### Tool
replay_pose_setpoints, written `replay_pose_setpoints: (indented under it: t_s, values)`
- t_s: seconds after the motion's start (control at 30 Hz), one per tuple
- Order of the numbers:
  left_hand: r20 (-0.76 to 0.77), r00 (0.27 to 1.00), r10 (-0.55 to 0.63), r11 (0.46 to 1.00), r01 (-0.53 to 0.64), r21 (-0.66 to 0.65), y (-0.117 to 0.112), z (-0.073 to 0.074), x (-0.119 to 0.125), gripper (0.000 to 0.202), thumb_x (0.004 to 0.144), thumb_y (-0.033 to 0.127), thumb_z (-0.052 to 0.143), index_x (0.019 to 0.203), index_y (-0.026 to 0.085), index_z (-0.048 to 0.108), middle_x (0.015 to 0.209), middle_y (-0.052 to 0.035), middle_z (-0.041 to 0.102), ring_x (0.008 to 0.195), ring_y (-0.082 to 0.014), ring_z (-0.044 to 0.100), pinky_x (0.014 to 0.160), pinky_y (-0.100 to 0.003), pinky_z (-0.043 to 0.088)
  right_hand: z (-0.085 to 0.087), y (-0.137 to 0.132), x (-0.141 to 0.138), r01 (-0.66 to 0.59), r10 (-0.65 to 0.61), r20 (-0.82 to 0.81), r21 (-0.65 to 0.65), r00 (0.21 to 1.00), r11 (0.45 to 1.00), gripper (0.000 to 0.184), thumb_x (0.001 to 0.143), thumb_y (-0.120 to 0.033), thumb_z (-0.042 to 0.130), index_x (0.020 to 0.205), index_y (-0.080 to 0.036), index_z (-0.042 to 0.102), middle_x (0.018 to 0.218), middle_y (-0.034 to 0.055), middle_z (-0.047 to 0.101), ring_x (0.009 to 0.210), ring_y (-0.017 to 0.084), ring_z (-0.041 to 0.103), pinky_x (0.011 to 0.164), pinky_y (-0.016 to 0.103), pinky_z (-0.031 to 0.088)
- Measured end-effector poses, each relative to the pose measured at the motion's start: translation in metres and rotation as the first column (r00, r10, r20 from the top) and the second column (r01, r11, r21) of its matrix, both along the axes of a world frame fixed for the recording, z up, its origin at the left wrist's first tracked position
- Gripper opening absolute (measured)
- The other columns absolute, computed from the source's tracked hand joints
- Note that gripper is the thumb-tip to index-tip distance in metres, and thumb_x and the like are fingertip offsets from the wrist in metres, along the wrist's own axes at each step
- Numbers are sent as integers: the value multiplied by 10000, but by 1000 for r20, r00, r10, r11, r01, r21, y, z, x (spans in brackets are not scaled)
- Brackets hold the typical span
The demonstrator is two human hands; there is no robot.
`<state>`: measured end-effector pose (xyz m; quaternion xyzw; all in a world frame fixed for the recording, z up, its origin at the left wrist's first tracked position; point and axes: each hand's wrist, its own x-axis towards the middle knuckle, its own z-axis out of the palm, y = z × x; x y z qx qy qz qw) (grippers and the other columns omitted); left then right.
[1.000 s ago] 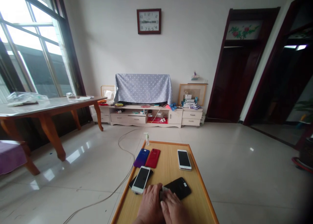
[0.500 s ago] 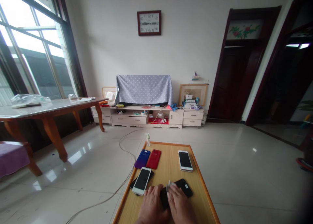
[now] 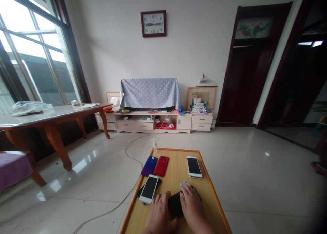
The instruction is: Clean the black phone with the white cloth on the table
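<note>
In the head view, a black phone (image 3: 175, 205) is positioned at the near end of a low table (image 3: 176, 163), between the two hands. The left edge of the black phone is gripped by the left hand (image 3: 160, 212), with the fingers set along that edge and the thumb at the near edge. A white cloth (image 3: 182, 185) is gripped under the fingers of the right hand (image 3: 191, 203), which is laid over the right part of the phone; the cloth protrudes past the fingertips. Near the left rim, a white phone (image 3: 149, 189) is laid across a dark phone (image 3: 159, 184). Beyond these, a blue phone (image 3: 149, 166) and a red phone (image 3: 161, 166) are placed side by side. A second white phone (image 3: 194, 166) is placed near the right rim. A small bottle (image 3: 155, 147) is seen at the far left corner. Against the wall, a cabinet (image 3: 184, 122) is fitted, and a clock (image 3: 153, 23) is mounted above it.
</note>
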<state>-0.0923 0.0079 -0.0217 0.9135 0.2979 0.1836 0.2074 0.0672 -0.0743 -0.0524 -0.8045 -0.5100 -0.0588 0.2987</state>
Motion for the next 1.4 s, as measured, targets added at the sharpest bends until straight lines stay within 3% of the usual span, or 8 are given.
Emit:
replay_pose_setpoints:
  t_s: [0.27, 0.4, 0.5, 0.63, 0.73, 0.93, 1.17, 1.4]
  values:
    - [26, 1000, -11, 1000, 11, 5, -2, 5, 2, 557, 709, 348, 628, 1251, 238, 557, 1192, -96, 679, 1110, -298, 593, 1030, -460, 421, -8, -8, -14, -210, 211, 0, -45, 978, 977, 441, 1022, -311, 416, 1408, -227, 612, 1465, 60, 576, 1388, 260, 510, 1171, 435, 413]
    - [17, 1000, -12, 1000, 12, -7, -1, 1, 2, 740, 593, 283, 660, 1316, 214, 518, 1274, -110, 647, 1196, -308, 552, 1094, -452, 377, -2, -8, 17, -25, 25, -2, -21, 1000, 999, 446, 983, -276, 448, 1361, -155, 651, 1442, 124, 591, 1387, 300, 507, 1184, 467, 388]
    - [8, 1000, -13, 1000, 13, -5, -1, 1, 3, 749, 573, 268, 662, 1307, 204, 527, 1259, -116, 647, 1198, -312, 550, 1101, -455, 372, -3, -6, 17, 32, -32, 1, -27, 999, 999, 470, 964, -272, 464, 1370, -112, 639, 1458, 170, 563, 1403, 347, 478, 1187, 521, 369]
    - [25, 1000, -4, 1000, 4, 19, -2, 4, 4, 538, 716, 335, 618, 1242, 241, 557, 1167, -99, 676, 1110, -297, 590, 1021, -451, 425, -8, -11, -11, -135, 135, -12, -88, 991, 987, 473, 974, -259, 449, 1413, -183, 608, 1486, 100, 543, 1406, 303, 482, 1173, 478, 404]
    - [25, 1000, -7, 1000, 7, 19, -2, 5, 5, 519, 726, 337, 613, 1233, 245, 554, 1167, -94, 677, 1103, -291, 592, 1020, -447, 425, -4, -18, -9, -212, 210, -28, -113, 977, 971, 459, 1002, -281, 421, 1421, -226, 600, 1490, 61, 546, 1409, 268, 481, 1182, 455, 392]
    - [-20, 1000, -4, 1000, 4, -13, -1, 5, 5, 743, 568, 277, 678, 1293, 221, 528, 1260, -101, 647, 1200, -308, 546, 1101, -442, 371, 5, -18, 18, 35, -32, 22, -141, 999, 989, 478, 1005, -287, 394, 1414, -144, 597, 1494, 130, 531, 1434, 320, 440, 1214, 573, 286]
    - [-17, 1000, 2, 1000, -2, -5, -5, 13, 5, 554, 701, 352, 626, 1235, 221, 557, 1184, -99, 676, 1116, -302, 587, 1035, -456, 419, -13, -28, -9, -238, 243, -2, -211, 970, 948, 473, 1016, -355, 436, 1456, -232, 560, 1526, 75, 486, 1427, 304, 448, 1181, 517, 383]
    - [-6, 1000, -8, 1000, 7, -27, -6, 13, 4, 679, 585, 266, 646, 1256, 225, 553, 1222, -89, 659, 1177, -293, 552, 1086, -421, 367, -14, -38, 24, 74, -60, 81, -180, 995, 981, 495, 1026, -365, 393, 1442, -165, 573, 1521, 135, 488, 1435, 347, 429, 1189, 598, 332]
